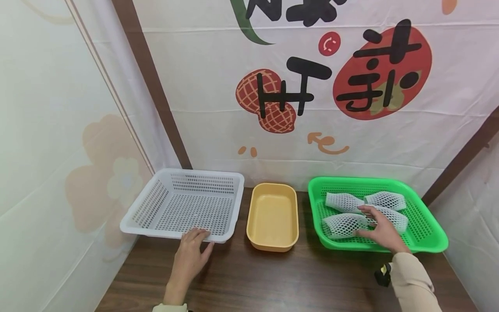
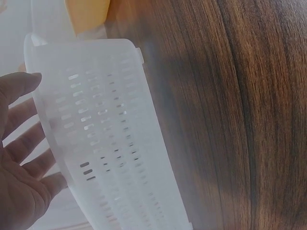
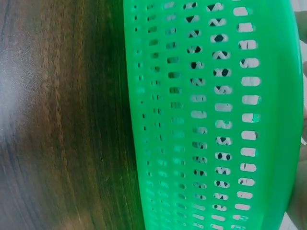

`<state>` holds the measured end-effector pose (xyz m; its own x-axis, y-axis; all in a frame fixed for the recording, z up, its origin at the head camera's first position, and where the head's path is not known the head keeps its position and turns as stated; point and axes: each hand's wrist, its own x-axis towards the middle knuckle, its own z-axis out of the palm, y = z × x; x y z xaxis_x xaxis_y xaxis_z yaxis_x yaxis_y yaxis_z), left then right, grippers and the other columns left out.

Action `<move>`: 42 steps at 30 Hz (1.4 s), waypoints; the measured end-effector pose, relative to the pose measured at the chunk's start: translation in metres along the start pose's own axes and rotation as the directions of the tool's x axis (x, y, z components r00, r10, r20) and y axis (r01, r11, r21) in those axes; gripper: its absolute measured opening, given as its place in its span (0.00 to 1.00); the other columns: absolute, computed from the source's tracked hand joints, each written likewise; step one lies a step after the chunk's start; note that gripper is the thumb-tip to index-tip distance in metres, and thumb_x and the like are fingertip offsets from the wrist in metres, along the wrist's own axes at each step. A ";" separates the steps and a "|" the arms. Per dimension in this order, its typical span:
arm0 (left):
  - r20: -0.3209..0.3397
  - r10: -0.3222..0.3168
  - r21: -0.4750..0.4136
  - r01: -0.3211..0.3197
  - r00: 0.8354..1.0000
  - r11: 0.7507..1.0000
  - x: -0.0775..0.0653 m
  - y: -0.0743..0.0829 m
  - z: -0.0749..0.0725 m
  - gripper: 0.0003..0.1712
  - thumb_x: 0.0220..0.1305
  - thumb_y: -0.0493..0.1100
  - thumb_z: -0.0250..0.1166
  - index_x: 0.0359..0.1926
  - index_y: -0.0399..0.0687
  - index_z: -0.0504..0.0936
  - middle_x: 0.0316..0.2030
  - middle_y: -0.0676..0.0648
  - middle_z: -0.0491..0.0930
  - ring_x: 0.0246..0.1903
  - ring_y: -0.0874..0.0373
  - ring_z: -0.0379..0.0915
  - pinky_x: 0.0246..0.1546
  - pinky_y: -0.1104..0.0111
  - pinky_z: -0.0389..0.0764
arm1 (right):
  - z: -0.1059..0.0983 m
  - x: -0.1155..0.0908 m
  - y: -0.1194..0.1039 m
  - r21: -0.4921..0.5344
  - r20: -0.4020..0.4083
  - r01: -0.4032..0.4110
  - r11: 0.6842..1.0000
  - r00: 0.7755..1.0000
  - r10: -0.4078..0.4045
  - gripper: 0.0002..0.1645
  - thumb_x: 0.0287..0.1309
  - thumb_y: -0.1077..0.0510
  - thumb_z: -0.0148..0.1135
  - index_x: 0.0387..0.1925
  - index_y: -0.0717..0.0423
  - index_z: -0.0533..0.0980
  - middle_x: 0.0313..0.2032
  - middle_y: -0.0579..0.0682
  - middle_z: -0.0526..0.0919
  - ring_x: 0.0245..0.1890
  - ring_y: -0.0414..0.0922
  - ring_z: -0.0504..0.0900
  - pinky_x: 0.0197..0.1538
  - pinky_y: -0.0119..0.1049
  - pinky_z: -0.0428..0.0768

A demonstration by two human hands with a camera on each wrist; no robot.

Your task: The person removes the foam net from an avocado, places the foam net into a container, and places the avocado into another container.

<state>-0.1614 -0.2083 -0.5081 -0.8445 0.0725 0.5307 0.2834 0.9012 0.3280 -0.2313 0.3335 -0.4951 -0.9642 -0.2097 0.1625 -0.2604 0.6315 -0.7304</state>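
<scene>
My left hand [image 1: 189,254] is at the front rim of the white plastic basket [image 1: 132,226], its fingertips over the edge. Loosely spread fingers [image 2: 29,143] show beside the rim in the left wrist view, not gripping it. Over the front of the green basket [image 1: 428,236] reaches my right hand [image 1: 383,232], thumb and fingers apart. Several white foam net sleeves [image 1: 344,225] lie in that basket, right by the fingertips; whether they touch cannot be told. What the sleeves hold inside is hidden. In the right wrist view the green basket's slotted wall [image 3: 271,120] covers most of the hand.
Between the two baskets stands a yellow plastic tub [image 1: 273,216] with nothing in it. All three stand on a dark wood-grain table [image 1: 296,281]. Behind them hangs a printed white cloth [image 1: 210,121], and a pale cloth wall [image 1: 43,173] rises at the left.
</scene>
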 end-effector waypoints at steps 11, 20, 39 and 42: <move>0.008 -0.005 -0.002 0.005 1.000 1.000 0.000 0.001 0.000 0.15 0.46 0.43 0.68 0.38 0.43 0.81 0.40 0.44 0.77 0.50 0.45 0.65 0.51 0.44 0.57 | -0.001 0.006 0.008 0.010 0.050 -0.032 0.999 0.998 0.031 0.44 0.41 0.52 0.70 0.60 0.53 0.60 0.57 0.63 0.61 0.56 0.64 0.58 0.48 0.58 0.65; 0.005 0.000 -0.005 0.000 1.000 1.000 -0.001 0.001 -0.001 0.15 0.46 0.42 0.69 0.37 0.43 0.81 0.40 0.44 0.77 0.50 0.45 0.65 0.51 0.43 0.57 | -0.003 0.009 0.014 0.034 0.074 -0.073 0.997 0.995 0.070 0.45 0.40 0.53 0.71 0.60 0.55 0.60 0.57 0.63 0.60 0.56 0.64 0.58 0.44 0.58 0.67; -0.006 0.001 -0.010 -0.001 1.000 1.000 -0.001 0.000 0.002 0.15 0.45 0.41 0.69 0.37 0.42 0.81 0.40 0.45 0.77 0.49 0.45 0.66 0.50 0.42 0.57 | -0.005 0.016 0.021 0.071 0.137 -0.149 0.986 0.981 0.138 0.44 0.41 0.52 0.70 0.60 0.54 0.61 0.60 0.61 0.57 0.56 0.65 0.56 0.43 0.59 0.67; -0.007 -0.001 -0.005 0.001 1.000 1.000 -0.001 0.000 0.002 0.15 0.45 0.41 0.69 0.37 0.43 0.81 0.40 0.45 0.77 0.49 0.45 0.66 0.50 0.42 0.58 | -0.005 0.015 0.021 0.076 0.162 -0.171 0.982 0.974 0.157 0.43 0.42 0.51 0.69 0.60 0.52 0.61 0.60 0.60 0.56 0.56 0.64 0.56 0.44 0.59 0.66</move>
<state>-0.1613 -0.2073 -0.5100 -0.8417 0.0687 0.5355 0.2849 0.8990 0.3325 -0.2514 0.3473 -0.5043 -0.9721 -0.2258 -0.0640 -0.0869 0.5997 -0.7955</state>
